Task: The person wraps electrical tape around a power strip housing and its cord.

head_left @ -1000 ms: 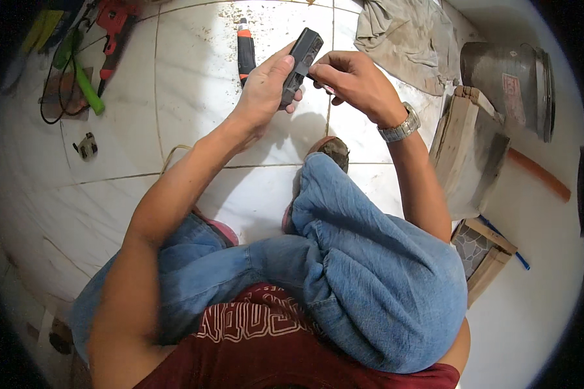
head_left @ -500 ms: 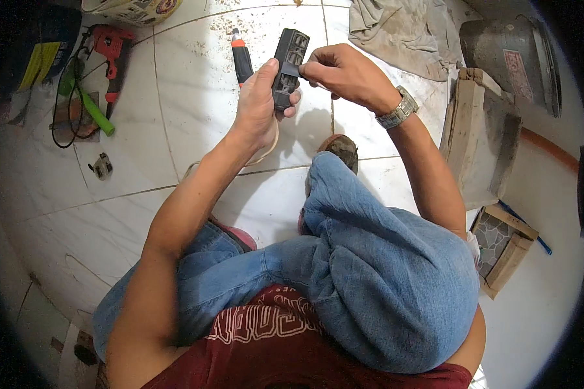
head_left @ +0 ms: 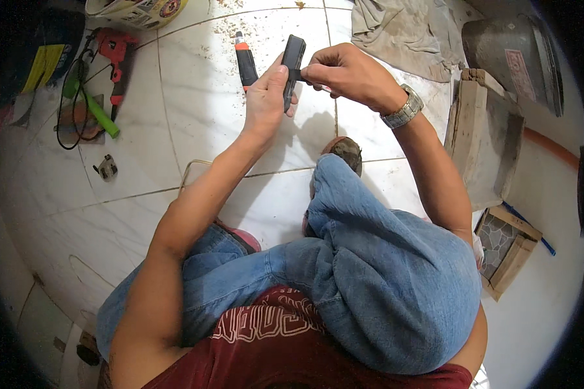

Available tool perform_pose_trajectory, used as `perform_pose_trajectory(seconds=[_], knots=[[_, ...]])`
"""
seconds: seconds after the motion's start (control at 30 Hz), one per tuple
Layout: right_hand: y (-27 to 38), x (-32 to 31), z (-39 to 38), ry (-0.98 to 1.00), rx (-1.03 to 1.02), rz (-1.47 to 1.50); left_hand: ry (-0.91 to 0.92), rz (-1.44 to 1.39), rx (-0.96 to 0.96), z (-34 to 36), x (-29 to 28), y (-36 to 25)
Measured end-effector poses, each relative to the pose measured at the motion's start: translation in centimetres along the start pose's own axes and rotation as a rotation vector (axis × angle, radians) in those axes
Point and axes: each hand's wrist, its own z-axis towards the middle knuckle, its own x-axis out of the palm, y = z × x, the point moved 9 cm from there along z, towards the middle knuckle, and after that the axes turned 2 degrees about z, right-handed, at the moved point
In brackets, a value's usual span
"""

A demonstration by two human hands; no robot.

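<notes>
My left hand (head_left: pixel 266 100) grips a black power strip (head_left: pixel 294 50), thumb over its side and fingers around the back. The strip stands nearly edge-on, so its socket face is mostly hidden. At its right side my right hand (head_left: pixel 357 74) pinches a short black strip that looks like electrical tape (head_left: pixel 297 74), pulled taut against the body. A pale cord (head_left: pixel 191 164) shows on the floor beside my left forearm. Just left of the power strip lies a black-and-orange tool with a metal tip (head_left: pixel 245 61), probably a screwdriver.
A red power tool (head_left: pixel 115 55) and a green-handled tool (head_left: pixel 98 115) lie at the left, near a small metal-and-plastic part (head_left: pixel 106 168). A grey cloth (head_left: pixel 402 32), a dark bucket (head_left: pixel 509 61) and wooden frames (head_left: pixel 467 129) stand along the right. Debris dots the tiles at the top.
My left hand has turned the power strip, so its socket face has swung out of sight. The right hand keeps its pinch on the tape and has barely moved.
</notes>
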Motion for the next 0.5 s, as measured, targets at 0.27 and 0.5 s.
perform_pose_trajectory(seconds=[0.27,0.5], knots=[[-1.6,1.4,0.5,0.108,0.064,0.007,-0.126,0.288,0.121,-0.3,-1.3,-0.3],[-1.6,2.0,0.6,0.075,0.129,0.080,-0.043,0.275,0.114,-0.1,-1.5,0.7]])
